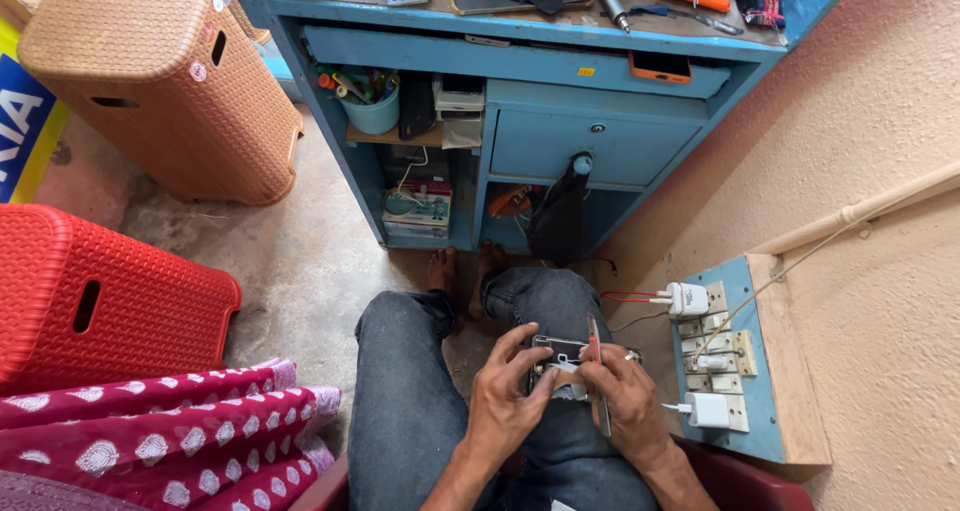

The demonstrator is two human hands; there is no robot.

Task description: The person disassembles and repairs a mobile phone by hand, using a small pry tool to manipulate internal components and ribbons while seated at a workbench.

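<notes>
My left hand (503,399) grips the opened phone (556,363) by its left edge, fingers curled around it, over my right thigh. My right hand (622,396) is closed on a thin red-handled tool (597,373) while steadying the phone's right edge. Phone's long axis runs roughly left-right; tool stands crosswise to it, pointing away from me. Open room: bare floor (300,261) to the left. Tight on the right: switchboard (725,361) with 2 white chargers (690,299) close by. Blue workbench (560,101) ahead.
</notes>
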